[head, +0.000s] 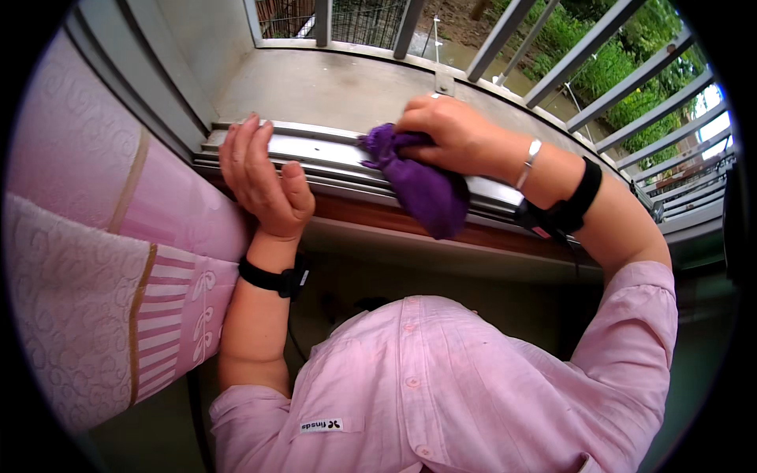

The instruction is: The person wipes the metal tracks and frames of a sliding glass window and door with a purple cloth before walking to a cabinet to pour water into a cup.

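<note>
A bunched purple cloth (423, 192) is gripped in my right hand (443, 133), pinched between thumb and fingers. The cloth lies over the metal window track (322, 148), and its loose end hangs across the track's near edge. My left hand (263, 177) rests at the left end of the same track, palm turned partly inward, holding nothing. Its fingers lie across the rails and the thumb stands apart from them. The cloth hides part of the track beneath it.
Beyond the track is a concrete sill (313, 77), bounded by metal window bars (502, 38). A pink and white curtain (171, 284) hangs close by my left arm. A reddish-brown ledge (355, 207) runs below the track. The window frame (159, 71) rises at the left.
</note>
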`<state>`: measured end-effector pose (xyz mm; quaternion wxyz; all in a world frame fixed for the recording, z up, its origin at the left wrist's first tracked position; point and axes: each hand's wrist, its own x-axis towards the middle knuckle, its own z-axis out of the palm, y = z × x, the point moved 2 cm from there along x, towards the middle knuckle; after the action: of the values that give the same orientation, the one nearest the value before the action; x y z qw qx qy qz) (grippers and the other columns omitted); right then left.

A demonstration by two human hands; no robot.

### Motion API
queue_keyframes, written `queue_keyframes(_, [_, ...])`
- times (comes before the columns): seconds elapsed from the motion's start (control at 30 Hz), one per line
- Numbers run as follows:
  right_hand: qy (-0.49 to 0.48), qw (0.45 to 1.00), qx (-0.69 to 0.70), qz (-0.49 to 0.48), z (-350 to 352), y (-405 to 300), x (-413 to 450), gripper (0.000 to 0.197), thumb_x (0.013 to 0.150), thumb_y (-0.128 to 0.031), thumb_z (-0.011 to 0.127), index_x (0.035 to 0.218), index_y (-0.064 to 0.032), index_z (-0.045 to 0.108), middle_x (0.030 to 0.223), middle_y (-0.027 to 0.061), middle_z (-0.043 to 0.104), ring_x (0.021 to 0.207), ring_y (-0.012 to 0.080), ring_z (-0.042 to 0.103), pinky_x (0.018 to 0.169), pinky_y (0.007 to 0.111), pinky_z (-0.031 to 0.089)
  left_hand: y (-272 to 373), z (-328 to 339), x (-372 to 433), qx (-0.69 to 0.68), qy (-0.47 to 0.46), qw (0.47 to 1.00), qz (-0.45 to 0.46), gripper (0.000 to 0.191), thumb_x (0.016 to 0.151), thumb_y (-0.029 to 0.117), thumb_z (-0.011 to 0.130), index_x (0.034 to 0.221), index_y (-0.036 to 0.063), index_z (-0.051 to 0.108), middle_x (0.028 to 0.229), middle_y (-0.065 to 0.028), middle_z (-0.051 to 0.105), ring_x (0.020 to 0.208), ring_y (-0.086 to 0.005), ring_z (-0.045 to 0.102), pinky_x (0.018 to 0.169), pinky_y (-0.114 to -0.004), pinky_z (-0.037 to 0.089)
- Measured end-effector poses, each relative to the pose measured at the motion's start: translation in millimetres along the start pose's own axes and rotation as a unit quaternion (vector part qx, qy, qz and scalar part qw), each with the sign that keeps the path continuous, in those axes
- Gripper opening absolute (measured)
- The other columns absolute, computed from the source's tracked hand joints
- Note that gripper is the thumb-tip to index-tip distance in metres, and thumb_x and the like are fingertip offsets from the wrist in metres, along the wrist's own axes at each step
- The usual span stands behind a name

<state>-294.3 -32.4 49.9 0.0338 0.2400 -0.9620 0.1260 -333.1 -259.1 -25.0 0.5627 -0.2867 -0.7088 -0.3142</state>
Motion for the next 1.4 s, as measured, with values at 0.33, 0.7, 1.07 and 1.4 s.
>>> queue_keyframes(0.33, [-0.054,0.991,-0.112,-0.043,11.4,-42.7,82.3,0.025,0.077,-0.026,0.066,0.088,-0.0036,0.061,0.084,0.0151,0.06,0.082,0.0345,0.059,0.072,0.041,0.048,1.8,-0.7,-7.4,-0.055,-0.016,0.998,-0.019,0.049,0.096,0.036,0.03,0.117,-0.0043,0.048,0.123,-0.0219,0.049,0.115,-0.0395,0.044,0.101,-0.047,0.031])
queue_keyframes(0.7, [-0.11,0.98,-0.147,0.077,-24.9,-24.5,-21.5,0.025,0.078,-0.028,0.065,0.086,-0.0045,0.061,0.087,0.0151,0.059,0.087,0.0331,0.058,0.075,0.041,0.047,4.6,-2.7,-24.9,-0.135,0.013,0.991,-0.01,0.077,0.088,0.064,0.029,0.125,-0.0011,0.043,0.133,-0.022,0.04,0.13,-0.0366,0.03,0.109,-0.049,0.011])
queue_keyframes(1.07, [-0.133,0.964,-0.228,0.023,33.1,-89.1,161.6,0.032,0.084,-0.036,0.056,0.089,-0.0052,0.065,0.088,0.0145,0.063,0.089,0.0316,0.061,0.078,0.04,0.048,-27.4,-25.4,-30.6,-0.247,0.027,0.967,-0.054,0.068,0.094,0.05,0.026,0.128,-0.0083,0.035,0.136,-0.0264,0.031,0.128,-0.0372,0.031,0.107,-0.046,0.023])
queue_keyframes(1.4, [-0.194,0.928,-0.316,-0.018,23.1,-44.8,101.2,0.028,0.081,-0.033,0.06,0.081,-0.0052,0.064,0.081,0.0117,0.061,0.085,0.0285,0.059,0.076,0.039,0.047,-59.6,-46.8,-52.5,-0.164,0.0,0.983,-0.082,0.055,0.097,0.038,0.031,0.123,-0.0099,0.04,0.131,-0.0256,0.039,0.121,-0.0362,0.04,0.103,-0.042,0.031])
